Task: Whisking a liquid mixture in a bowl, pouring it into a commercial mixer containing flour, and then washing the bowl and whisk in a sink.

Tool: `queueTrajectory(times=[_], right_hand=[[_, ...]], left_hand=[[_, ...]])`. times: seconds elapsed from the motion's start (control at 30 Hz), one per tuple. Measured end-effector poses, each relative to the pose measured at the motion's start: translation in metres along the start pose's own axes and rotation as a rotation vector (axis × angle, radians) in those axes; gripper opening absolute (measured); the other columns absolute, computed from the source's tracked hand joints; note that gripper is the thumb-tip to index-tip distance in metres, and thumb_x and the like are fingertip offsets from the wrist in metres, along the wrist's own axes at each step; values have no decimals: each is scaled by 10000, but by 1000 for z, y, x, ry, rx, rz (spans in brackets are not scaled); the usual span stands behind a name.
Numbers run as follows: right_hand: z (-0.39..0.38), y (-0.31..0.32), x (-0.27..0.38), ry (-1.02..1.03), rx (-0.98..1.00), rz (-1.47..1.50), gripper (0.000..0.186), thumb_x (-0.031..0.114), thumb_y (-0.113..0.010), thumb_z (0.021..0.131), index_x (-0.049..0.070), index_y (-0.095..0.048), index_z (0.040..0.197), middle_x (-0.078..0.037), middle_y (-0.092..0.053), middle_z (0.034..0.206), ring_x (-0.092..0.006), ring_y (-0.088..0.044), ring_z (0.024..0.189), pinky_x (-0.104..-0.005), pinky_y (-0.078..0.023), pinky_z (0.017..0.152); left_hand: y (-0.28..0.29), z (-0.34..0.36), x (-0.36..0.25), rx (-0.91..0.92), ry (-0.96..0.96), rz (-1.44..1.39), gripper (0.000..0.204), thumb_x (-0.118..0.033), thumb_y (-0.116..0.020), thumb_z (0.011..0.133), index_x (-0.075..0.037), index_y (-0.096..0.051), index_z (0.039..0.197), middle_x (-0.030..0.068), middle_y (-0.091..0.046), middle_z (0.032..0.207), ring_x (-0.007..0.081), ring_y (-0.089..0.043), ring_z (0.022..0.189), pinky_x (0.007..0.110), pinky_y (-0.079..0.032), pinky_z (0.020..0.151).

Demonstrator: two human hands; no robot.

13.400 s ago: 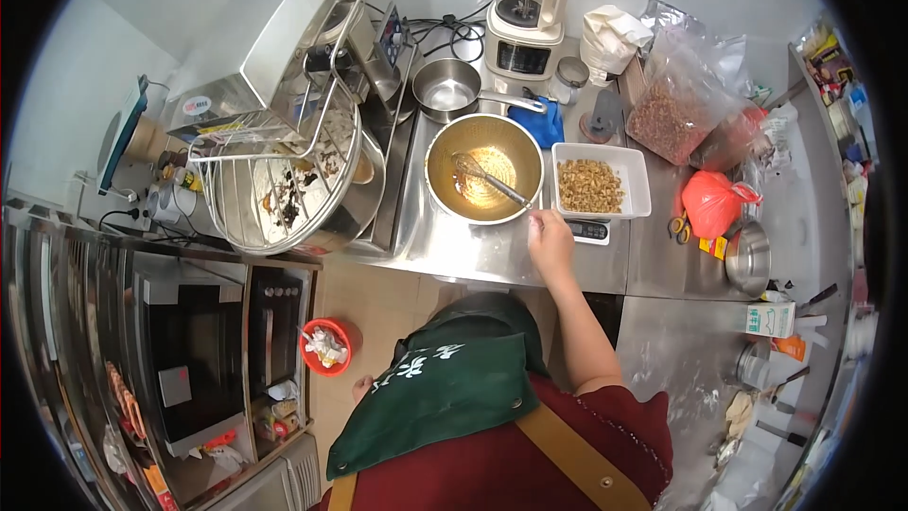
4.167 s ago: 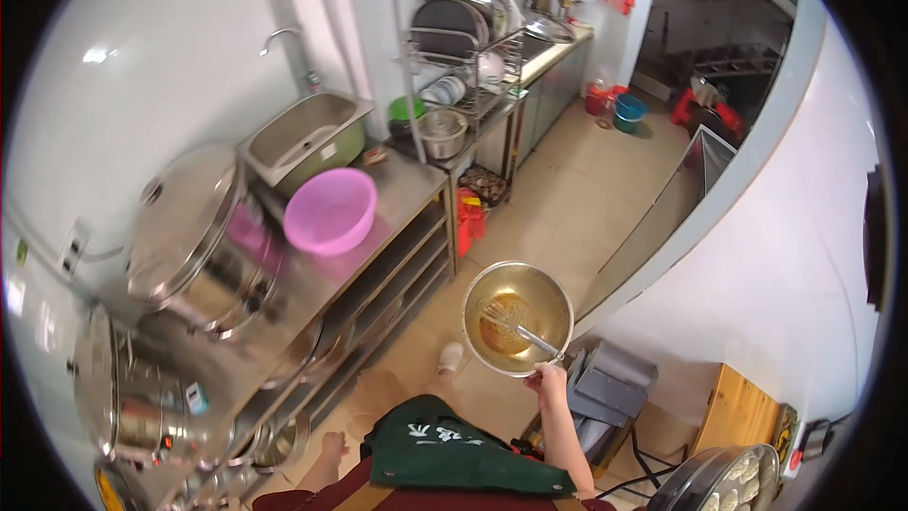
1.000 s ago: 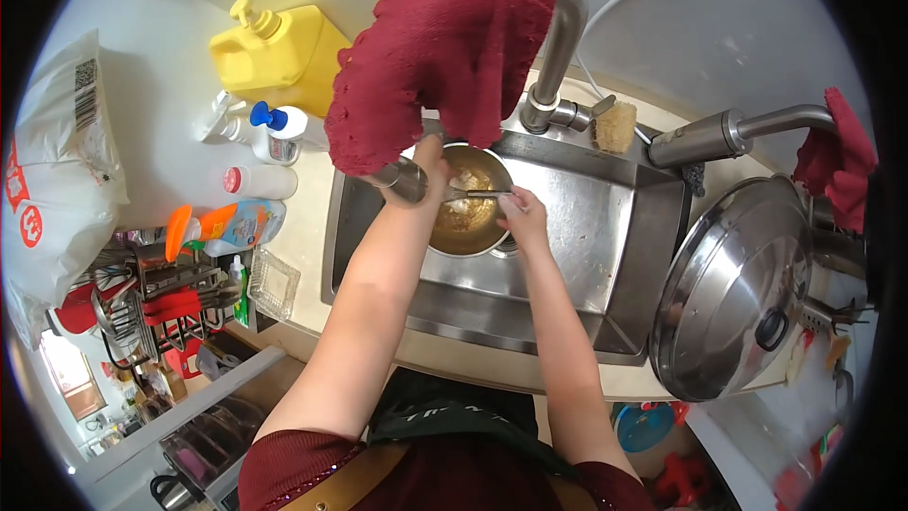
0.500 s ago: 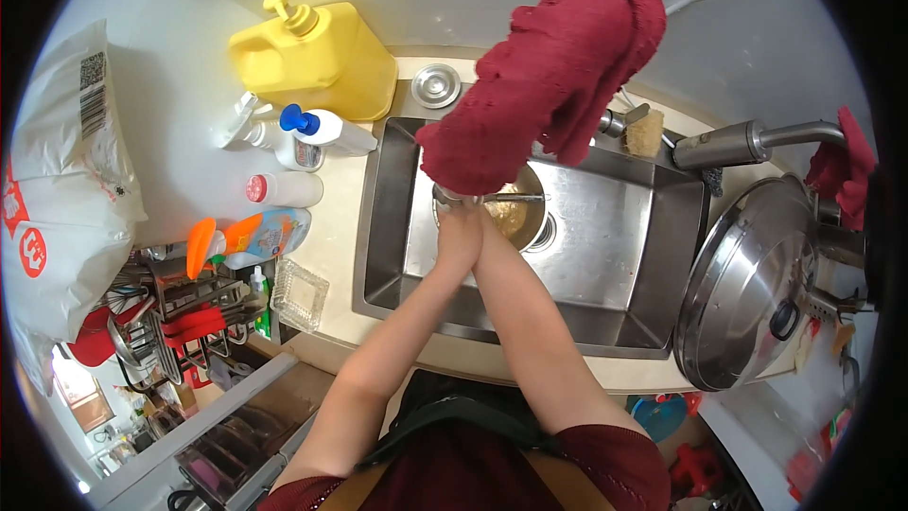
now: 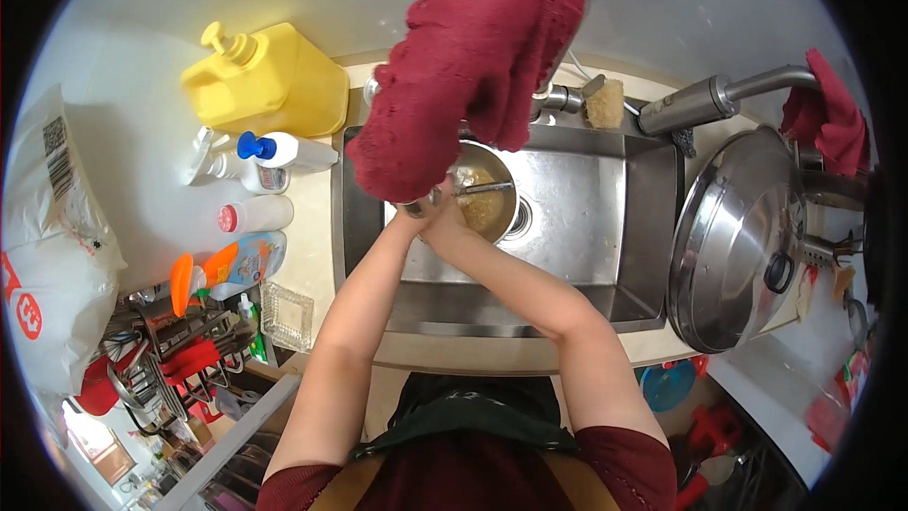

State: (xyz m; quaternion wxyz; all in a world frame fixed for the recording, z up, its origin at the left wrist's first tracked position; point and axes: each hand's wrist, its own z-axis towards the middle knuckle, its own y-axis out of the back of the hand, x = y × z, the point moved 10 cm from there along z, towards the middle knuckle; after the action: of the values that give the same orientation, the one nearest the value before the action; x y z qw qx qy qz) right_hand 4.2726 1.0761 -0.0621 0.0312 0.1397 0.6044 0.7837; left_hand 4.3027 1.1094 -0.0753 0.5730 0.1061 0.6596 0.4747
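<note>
A dark red cloth [image 5: 463, 57] is wrapped along a tall kitchen tap over the sink [image 5: 577, 218]. Just below the cloth's lower end, beside the tap's metal nozzle [image 5: 416, 206], my left hand [image 5: 409, 219] and my right hand [image 5: 445, 216] are close together, wrists nearly touching. Cloth and nozzle hide most of the fingers. Under and right of them, a round metal bowl [image 5: 510, 170] in the sink holds cloudy brownish liquid. A thin metal handle [image 5: 484, 187] crosses the bowl close to my right hand; whether I grip it I cannot tell.
Left of the sink stand a yellow pump jug [image 5: 274, 80], a blue-topped pump bottle [image 5: 293, 151], an orange spray bottle [image 5: 236, 265] and a glass dish [image 5: 287, 315]. At right, a large metal lid [image 5: 738, 237] leans by the counter edge. A sponge [image 5: 603, 104] sits behind the sink.
The view has shifted, so cloth and tap appear further left and higher. My hands have moved left relative to the bowl, toward its left rim, and my right forearm slants more.
</note>
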Motion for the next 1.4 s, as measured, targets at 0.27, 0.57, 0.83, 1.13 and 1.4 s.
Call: queueTrajectory(times=[0.27,0.57,0.83,1.13,1.4], right_hand=[[-24,45,-24,-110,-122,782,334,5,-541,674,20,-557,1008,-142,-511,1088,-294,-425,1091,-422,-303,950],[-64,-70,-46,-1279,-167,2299,164,-32,-501,800,-45,-518,962,-129,-549,892,-199,-556,787,-274,-485,695],[-49,-80,-29,-1249,-207,2424,207,-83,-465,775,-48,-493,977,-145,-543,883,-199,-547,729,-279,-482,650],[-50,-83,-43,-1037,-157,2259,298,-115,-511,701,-27,-499,986,-118,-544,899,-175,-553,801,-267,-476,676],[-52,-57,-69,-854,-189,1712,335,-131,-505,674,-6,-496,986,-119,-506,963,-165,-535,878,-247,-481,675]], left_hand=[[-18,-20,53,-56,618,-501,331,-293,-439,870,-3,-561,765,65,-552,680,159,-520,600,317,-422,547],[-11,-98,68,-494,991,-1135,65,-60,-473,832,-10,-513,842,52,-540,664,113,-495,524,210,-393,435],[1,-108,69,-515,957,-1122,103,-66,-497,830,-16,-553,759,28,-544,630,92,-491,512,196,-394,472],[10,-92,53,-274,653,-717,111,-42,-527,794,37,-605,797,59,-611,744,137,-580,654,228,-454,601],[27,-62,16,-95,305,-157,98,-64,-570,705,12,-602,758,152,-591,664,230,-587,612,316,-446,553]])
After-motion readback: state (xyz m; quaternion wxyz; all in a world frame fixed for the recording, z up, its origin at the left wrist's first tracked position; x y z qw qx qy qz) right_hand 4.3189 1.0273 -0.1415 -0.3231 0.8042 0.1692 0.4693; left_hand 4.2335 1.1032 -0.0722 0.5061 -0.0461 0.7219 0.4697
